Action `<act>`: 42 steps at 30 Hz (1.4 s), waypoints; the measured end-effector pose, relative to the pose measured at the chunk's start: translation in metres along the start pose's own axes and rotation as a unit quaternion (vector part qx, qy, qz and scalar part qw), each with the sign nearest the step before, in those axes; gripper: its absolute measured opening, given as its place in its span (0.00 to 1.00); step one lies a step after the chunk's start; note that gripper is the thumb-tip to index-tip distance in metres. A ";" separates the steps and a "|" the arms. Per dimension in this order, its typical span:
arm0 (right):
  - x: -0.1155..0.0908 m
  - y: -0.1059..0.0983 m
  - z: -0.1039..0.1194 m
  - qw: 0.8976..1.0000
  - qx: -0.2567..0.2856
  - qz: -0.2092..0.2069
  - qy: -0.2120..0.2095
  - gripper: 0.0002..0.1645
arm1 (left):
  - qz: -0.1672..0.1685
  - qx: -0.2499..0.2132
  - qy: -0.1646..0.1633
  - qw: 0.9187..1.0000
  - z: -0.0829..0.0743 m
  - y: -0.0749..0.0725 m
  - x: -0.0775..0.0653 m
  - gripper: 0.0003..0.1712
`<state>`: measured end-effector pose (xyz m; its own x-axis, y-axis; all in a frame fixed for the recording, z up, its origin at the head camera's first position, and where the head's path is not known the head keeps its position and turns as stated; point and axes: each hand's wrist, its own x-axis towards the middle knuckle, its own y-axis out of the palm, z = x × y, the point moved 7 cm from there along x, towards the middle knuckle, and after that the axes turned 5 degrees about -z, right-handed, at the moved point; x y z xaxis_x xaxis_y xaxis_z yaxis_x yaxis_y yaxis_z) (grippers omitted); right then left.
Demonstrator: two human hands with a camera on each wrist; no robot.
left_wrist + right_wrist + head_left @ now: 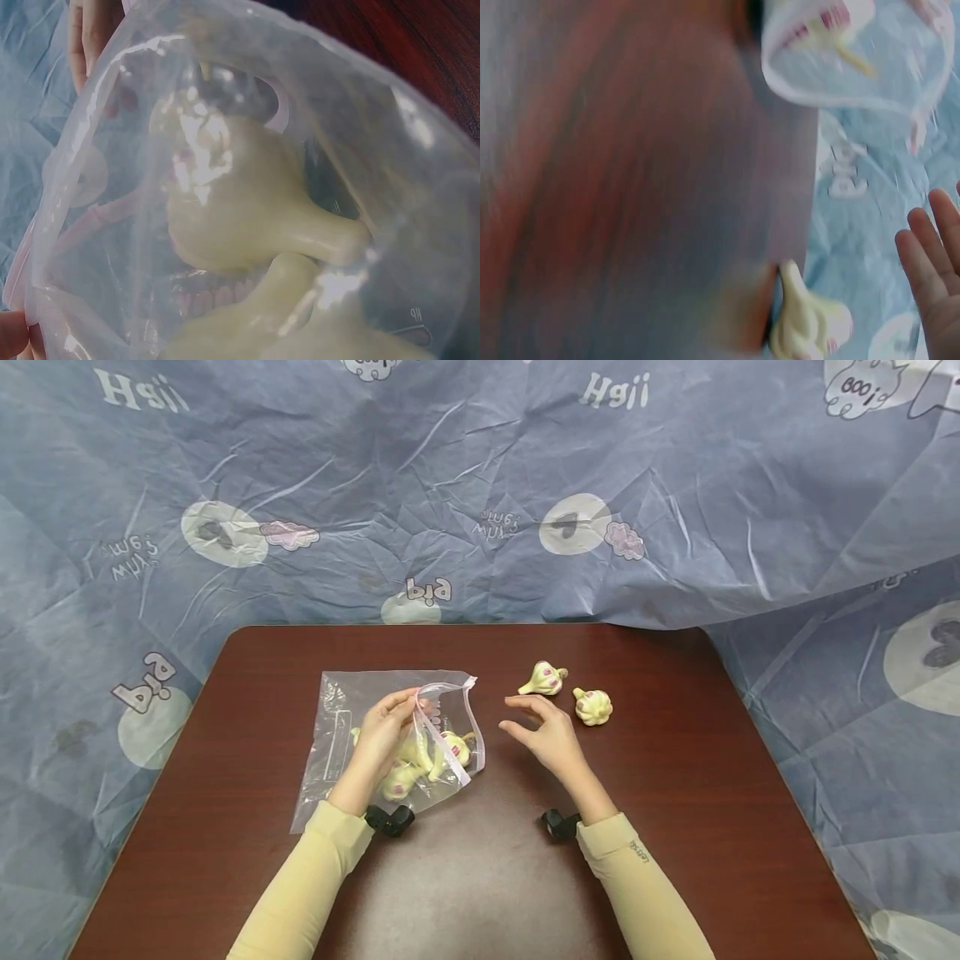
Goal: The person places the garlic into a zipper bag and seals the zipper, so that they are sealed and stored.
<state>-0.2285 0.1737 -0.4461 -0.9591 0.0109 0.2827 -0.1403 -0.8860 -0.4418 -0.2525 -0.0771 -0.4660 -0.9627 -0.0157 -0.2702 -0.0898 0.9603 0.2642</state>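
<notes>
My left hand (387, 732) pinches the upper rim of a clear zip bag (341, 693), whose pink-edged mouth gapes toward the right. Several garlic bulbs (401, 781) lie inside the bag; in the left wrist view pale bulbs (240, 195) show through the plastic. My right hand (551, 739) hovers just right of the bag mouth, thumb and fingers apart, holding nothing. Beyond it, one garlic bulb (545, 679) lies on its side on the table and a second garlic bulb (593, 707) sits a little to the right.
The dark reddish-brown table (660, 860) fills the area under both arms. A blue printed cloth (480, 510) hangs behind the table's far edge and along its sides. A black wrist camera (561, 824) sits at the right wrist, another camera (390, 820) at the left.
</notes>
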 end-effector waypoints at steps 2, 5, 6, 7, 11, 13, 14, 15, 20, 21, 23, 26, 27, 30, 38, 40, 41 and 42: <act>0.002 -0.012 -0.004 1.000 0.003 -0.016 0.014 0.24 | -0.001 -0.002 -0.001 1.000 0.000 0.000 0.000 0.20; 0.005 -0.030 -0.011 0.998 0.016 -0.040 0.038 0.24 | -0.003 -0.005 -0.002 1.000 0.000 0.000 -0.001 0.20; 0.005 -0.036 -0.014 0.998 0.016 -0.050 0.046 0.24 | -0.003 -0.008 -0.002 1.000 0.000 0.000 -0.001 0.20; 0.006 -0.042 -0.017 0.997 0.012 -0.059 0.054 0.23 | -0.003 -0.011 -0.003 1.000 0.000 0.000 -0.001 0.20; 0.006 -0.064 -0.028 0.992 0.004 -0.094 0.079 0.22 | -0.004 -0.013 -0.004 1.000 0.000 -0.001 0.000 0.20; 0.006 -0.074 -0.033 0.990 0.001 -0.106 0.089 0.23 | -0.006 -0.015 -0.004 1.000 0.000 -0.001 0.000 0.20; 0.006 -0.078 -0.035 0.989 -0.002 -0.112 0.093 0.23 | -0.007 -0.013 -0.004 1.000 0.000 0.000 0.000 0.20; 0.006 -0.083 -0.037 0.988 -0.006 -0.118 0.097 0.23 | -0.007 -0.010 -0.003 1.000 0.000 0.000 0.000 0.20; 0.007 -0.099 -0.051 0.983 -0.037 -0.138 0.116 0.22 | -0.006 -0.004 -0.003 1.000 -0.001 -0.001 0.000 0.20; 0.007 -0.101 -0.054 0.982 -0.040 -0.139 0.121 0.23 | -0.005 -0.003 -0.002 1.000 -0.001 -0.001 0.000 0.20; 0.006 -0.105 -0.061 0.981 -0.048 -0.139 0.129 0.24 | -0.003 0.001 -0.002 1.000 -0.002 -0.001 0.000 0.21; 0.006 -0.107 -0.069 0.980 -0.052 -0.136 0.136 0.26 | -0.002 0.002 -0.001 1.000 -0.002 -0.001 -0.001 0.21; 0.006 -0.107 -0.072 0.980 -0.054 -0.135 0.136 0.27 | -0.002 0.003 -0.002 1.000 -0.002 -0.001 -0.001 0.21; 0.006 -0.108 -0.080 0.980 -0.059 -0.129 0.143 0.29 | -0.004 0.001 -0.004 1.000 -0.003 -0.001 -0.001 0.20; 0.006 -0.103 -0.103 0.972 -0.105 -0.048 0.204 0.45 | 0.003 0.009 -0.003 1.000 -0.003 -0.002 -0.002 0.21; 0.007 -0.101 -0.107 0.971 -0.111 -0.029 0.210 0.48 | 0.006 0.009 -0.003 1.000 -0.002 -0.002 -0.001 0.21; 0.007 -0.100 -0.109 0.970 -0.113 -0.022 0.213 0.48 | 0.005 0.009 -0.003 1.000 -0.002 -0.002 -0.002 0.21; 0.008 -0.099 -0.111 0.970 -0.117 -0.016 0.214 0.49 | 0.006 0.010 -0.002 1.000 -0.002 -0.002 -0.002 0.21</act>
<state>-0.2494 0.3126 -0.4943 -0.9604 0.2727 -0.0577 -0.1759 -0.7533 -0.6337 -0.2513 -0.0799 -0.4640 -0.9628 -0.0027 -0.2701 -0.0726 0.9657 0.2492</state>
